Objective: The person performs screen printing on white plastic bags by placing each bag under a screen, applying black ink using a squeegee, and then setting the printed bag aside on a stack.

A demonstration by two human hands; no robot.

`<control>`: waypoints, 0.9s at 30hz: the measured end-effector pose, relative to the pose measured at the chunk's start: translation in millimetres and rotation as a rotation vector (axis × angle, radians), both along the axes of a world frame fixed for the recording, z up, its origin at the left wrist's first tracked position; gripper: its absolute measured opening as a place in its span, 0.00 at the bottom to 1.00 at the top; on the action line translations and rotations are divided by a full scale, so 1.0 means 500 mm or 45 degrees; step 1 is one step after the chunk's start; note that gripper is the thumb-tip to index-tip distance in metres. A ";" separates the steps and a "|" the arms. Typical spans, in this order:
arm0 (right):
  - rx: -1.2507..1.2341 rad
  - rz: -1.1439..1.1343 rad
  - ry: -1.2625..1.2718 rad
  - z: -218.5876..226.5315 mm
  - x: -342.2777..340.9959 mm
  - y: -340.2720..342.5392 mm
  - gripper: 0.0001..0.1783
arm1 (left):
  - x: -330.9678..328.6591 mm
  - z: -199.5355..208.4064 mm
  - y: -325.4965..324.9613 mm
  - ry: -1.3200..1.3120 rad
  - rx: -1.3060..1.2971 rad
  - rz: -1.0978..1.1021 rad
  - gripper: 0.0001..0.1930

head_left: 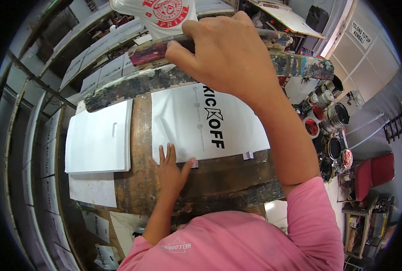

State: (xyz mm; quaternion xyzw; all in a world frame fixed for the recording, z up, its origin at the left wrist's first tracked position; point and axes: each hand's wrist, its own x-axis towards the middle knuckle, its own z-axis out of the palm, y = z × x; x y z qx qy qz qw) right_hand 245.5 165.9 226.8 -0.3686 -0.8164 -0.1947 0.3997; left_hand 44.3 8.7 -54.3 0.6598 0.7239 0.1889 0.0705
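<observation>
A white plastic bag (178, 113) with bold black lettering lies flat on the stained wooden table (140, 158). My left hand (168, 170) rests at its near left corner, fingers spread, beside a small pale tab (195, 165). Above the bag's far edge, my right hand (232, 54) is closed around a paint-smeared wooden squeegee (142, 54); its fingertips are hidden. Below the squeegee runs the raised near bar of a paint-caked screen frame (129, 88). Left of the bag sits a neat stack of white bags (90, 142) with a handle slot.
Drying racks (52, 153) with printed white bags line the left and far side. Paint cans (334, 115) crowd the right, near a red chair (374, 174). A white bag with red print (167, 16) hangs beyond the frame. Loose bags (105, 257) lie on the floor.
</observation>
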 end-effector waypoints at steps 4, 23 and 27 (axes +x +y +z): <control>-0.091 0.044 0.011 0.006 0.001 0.011 0.25 | -0.003 0.097 0.110 -0.235 0.452 -0.044 0.28; -0.126 -0.021 0.002 0.012 -0.014 -0.018 0.25 | -0.775 0.051 0.020 -0.319 0.741 0.605 0.21; -0.150 0.019 0.005 0.015 -0.020 -0.025 0.25 | -1.034 0.041 -0.012 0.004 0.529 0.861 0.23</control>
